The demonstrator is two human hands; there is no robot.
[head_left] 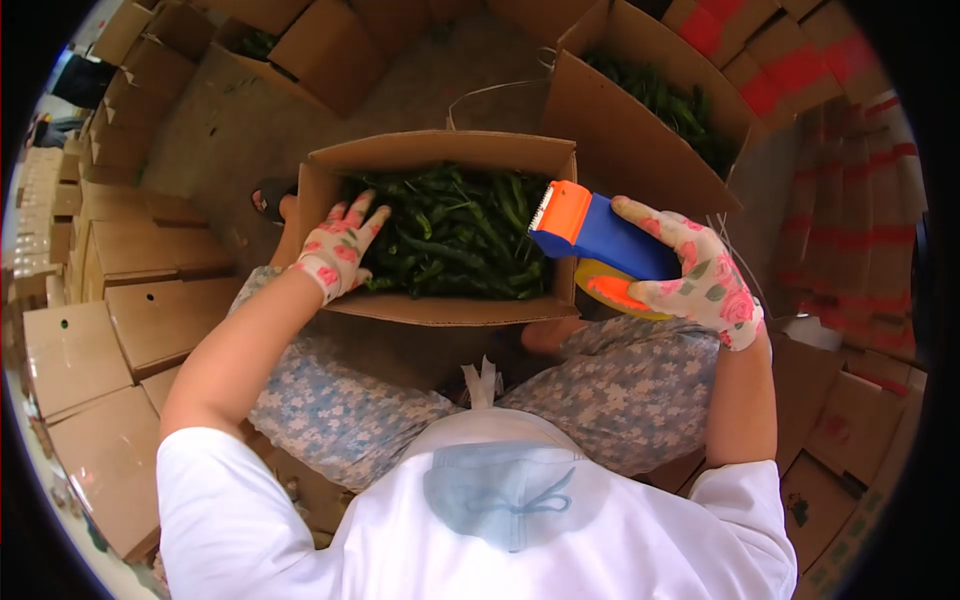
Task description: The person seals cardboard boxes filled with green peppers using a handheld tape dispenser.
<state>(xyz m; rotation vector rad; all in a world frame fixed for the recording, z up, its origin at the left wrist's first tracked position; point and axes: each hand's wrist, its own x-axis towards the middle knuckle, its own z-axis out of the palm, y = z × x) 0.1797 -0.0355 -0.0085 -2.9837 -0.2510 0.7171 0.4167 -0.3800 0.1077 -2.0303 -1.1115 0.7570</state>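
Green chili peppers (pixel 450 235) fill an uncovered cardboard box (pixel 440 312) between my knees. My left hand (pixel 338 250), in a floral glove, rests at the box's left end with its fingers spread over the peppers. In my right hand (pixel 705 275), gloved alike, is a blue and orange packing tape dispenser (pixel 615 235) with a toothed front edge. Its handle is mostly hidden by my palm, and a yellow and orange round part shows below. The dispenser's front reaches over the box's right end.
Another box of green peppers (pixel 660 100) stands beyond at the right, and an open box (pixel 325 55) at the back left. Closed cartons (pixel 130 330) are stacked at my left. Red-marked cartons (pixel 850 200) rise at the right. A thin pale strap (pixel 490 90) curls behind the box.
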